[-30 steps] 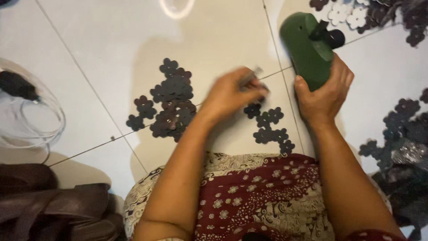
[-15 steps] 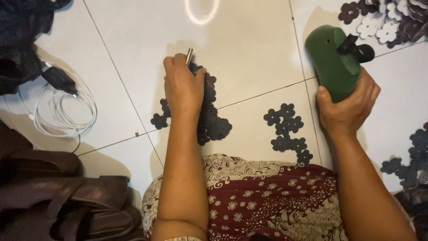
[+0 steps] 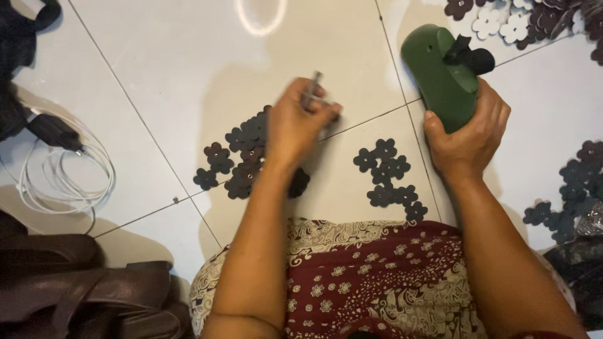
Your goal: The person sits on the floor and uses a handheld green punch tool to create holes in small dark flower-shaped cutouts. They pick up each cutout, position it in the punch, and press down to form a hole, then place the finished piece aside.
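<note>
My right hand (image 3: 470,135) grips a green shoe sole (image 3: 441,74) from below, holding it upright over the white tiled floor; a dark flower piece (image 3: 470,56) sits on its top face. My left hand (image 3: 295,125) hovers above a cluster of dark flower-shaped cutouts (image 3: 237,160) and pinches a small metal tool (image 3: 312,90) between its fingers. A second cluster of joined dark flowers (image 3: 388,179) lies on the floor between my two arms.
A white cable with a black plug (image 3: 59,157) lies coiled at the left. Brown sandals (image 3: 81,289) sit at the lower left. More dark and white flower cutouts lie at the top right (image 3: 521,22) and right edge (image 3: 575,185). Patterned red cloth (image 3: 377,282) covers my lap.
My left hand has pulled back toward me and to the right from the far end of the flower cluster, still holding the metal tool. The green sole stays in my right hand.
</note>
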Action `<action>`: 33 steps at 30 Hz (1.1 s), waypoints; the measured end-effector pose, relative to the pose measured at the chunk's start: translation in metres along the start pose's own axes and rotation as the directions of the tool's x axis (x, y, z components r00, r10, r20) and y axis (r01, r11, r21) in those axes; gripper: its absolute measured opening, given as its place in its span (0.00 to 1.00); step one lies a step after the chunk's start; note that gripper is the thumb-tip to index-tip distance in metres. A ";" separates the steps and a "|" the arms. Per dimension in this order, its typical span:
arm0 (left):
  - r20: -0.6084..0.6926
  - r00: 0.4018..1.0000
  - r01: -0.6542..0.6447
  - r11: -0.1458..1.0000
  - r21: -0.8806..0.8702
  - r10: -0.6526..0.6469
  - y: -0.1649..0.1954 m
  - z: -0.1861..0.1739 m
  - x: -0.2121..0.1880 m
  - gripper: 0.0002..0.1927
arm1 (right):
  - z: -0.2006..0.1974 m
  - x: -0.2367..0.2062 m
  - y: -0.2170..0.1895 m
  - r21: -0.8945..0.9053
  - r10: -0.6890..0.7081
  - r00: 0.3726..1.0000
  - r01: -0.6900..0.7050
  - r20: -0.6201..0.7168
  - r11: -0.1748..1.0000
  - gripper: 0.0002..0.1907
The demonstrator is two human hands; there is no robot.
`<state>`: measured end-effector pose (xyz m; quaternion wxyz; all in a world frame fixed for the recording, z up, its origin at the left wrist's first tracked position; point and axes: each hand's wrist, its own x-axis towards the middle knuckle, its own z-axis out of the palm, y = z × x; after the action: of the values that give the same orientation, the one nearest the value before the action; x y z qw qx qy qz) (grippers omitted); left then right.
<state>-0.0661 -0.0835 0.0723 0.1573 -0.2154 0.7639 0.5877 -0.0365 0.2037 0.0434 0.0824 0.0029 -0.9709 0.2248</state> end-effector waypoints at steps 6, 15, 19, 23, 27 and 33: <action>-0.084 0.976 -0.187 0.972 0.143 0.200 -0.012 0.029 -0.003 0.18 | -0.001 0.001 -0.001 -0.006 -0.006 1.000 0.006 -0.013 1.000 0.37; -0.197 0.950 -0.311 0.792 -0.526 0.242 -0.041 0.018 0.025 0.21 | 0.000 0.000 0.003 -0.020 -0.008 1.000 0.008 -0.005 1.000 0.36; -0.079 0.961 -0.247 0.693 -0.678 0.266 -0.053 0.021 0.027 0.22 | 0.001 -0.001 0.005 -0.017 0.007 1.000 -0.006 0.015 1.000 0.36; -0.090 0.939 -0.298 0.658 -0.692 0.331 -0.063 0.033 0.026 0.17 | 0.001 -0.002 0.006 -0.019 -0.020 1.000 0.020 0.000 1.000 0.36; -0.144 0.920 -0.362 0.649 -0.670 0.364 -0.071 0.041 0.030 0.15 | 0.000 -0.002 0.006 -0.011 -0.021 1.000 0.021 0.000 1.000 0.36; -0.166 0.928 -0.345 0.608 -0.715 0.332 -0.076 0.042 0.031 0.15 | 0.001 -0.002 0.008 -0.015 -0.012 1.000 0.012 0.010 1.000 0.36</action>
<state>-0.0541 -0.0638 -0.0174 -0.0624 -0.1165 0.4918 0.8606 -0.0348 0.2105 0.0386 0.0791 0.0094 -0.9729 0.2169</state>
